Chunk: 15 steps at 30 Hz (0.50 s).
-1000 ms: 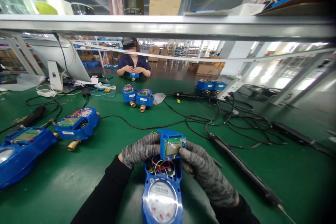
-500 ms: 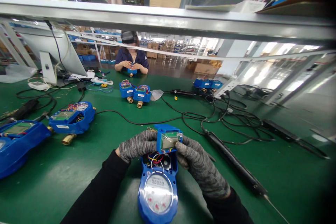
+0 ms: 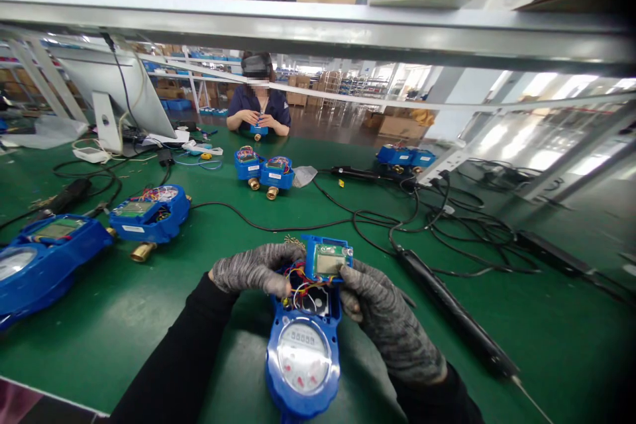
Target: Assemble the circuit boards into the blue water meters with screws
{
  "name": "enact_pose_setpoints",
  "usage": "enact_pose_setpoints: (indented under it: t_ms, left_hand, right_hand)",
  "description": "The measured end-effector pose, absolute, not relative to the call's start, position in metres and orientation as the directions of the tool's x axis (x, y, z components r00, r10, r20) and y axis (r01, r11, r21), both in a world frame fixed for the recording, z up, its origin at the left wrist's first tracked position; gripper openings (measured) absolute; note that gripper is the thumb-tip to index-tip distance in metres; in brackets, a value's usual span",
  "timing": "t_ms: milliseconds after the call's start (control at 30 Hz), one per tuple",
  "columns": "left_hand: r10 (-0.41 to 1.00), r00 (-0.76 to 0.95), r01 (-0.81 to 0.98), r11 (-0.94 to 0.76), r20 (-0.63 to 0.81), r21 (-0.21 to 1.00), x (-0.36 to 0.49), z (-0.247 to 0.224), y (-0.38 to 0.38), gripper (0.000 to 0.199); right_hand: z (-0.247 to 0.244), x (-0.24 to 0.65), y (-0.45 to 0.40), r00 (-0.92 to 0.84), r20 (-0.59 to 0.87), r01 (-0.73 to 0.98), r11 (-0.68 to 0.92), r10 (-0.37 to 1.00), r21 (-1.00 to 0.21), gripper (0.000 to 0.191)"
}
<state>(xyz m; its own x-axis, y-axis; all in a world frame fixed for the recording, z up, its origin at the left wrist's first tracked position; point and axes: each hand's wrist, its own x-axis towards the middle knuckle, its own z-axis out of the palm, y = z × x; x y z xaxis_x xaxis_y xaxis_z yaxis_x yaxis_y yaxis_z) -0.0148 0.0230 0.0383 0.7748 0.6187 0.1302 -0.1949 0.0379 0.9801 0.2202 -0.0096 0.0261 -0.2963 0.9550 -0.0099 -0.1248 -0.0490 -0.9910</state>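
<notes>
A blue water meter with a round counter dial lies in front of me, its upper compartment open and coloured wires showing. My right hand, in a grey knit glove, grips a blue-framed display module at its right side, thumb on the front. The module is tilted up above the compartment, with wires running beneath it. My left hand, gloved likewise, is closed around the meter's upper left edge, thumb beside the wires; its fingertips are partly hidden. Small brass-coloured screws lie behind the meter.
More blue meters with brass fittings stand at left and farther back. A black electric screwdriver lies at right, near tangled cables and a power strip. A shelf crosses overhead. A co-worker sits opposite, hands on another meter.
My left hand has come off the display module and moved down to the meter's left edge, uncovering more wires. The module stays in my right hand. The view has shifted slightly left.
</notes>
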Motion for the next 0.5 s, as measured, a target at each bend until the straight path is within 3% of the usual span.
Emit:
enact_pose_setpoints:
  t_ms: [133,233,367,500]
  left_hand:
    - [0.706,0.69,-0.127,-0.1,0.16,0.987,-0.01,0.041,0.007,0.08]
    - [0.797,0.545,-0.039,-0.286,0.26,0.957,0.002,0.034,0.001,0.069]
    - [0.823,0.366,0.327,-0.55,0.434,0.768,0.013,0.023,0.001,0.047]
    - [0.841,0.278,0.533,-0.536,0.463,0.654,0.02,0.02,0.0,0.044]
  right_hand:
    - [0.007,0.229,-0.006,-0.272,0.03,-0.098,0.003,0.962,-0.995,0.024]
    - [-0.007,0.238,-0.004,-0.233,0.062,-0.063,0.049,0.971,-0.997,0.021]
    - [-0.013,0.243,-0.005,-0.231,0.074,-0.053,0.063,0.97,-0.997,0.021]
    - [-0.012,0.243,-0.006,-0.253,0.061,-0.051,0.049,0.965,-0.997,0.024]
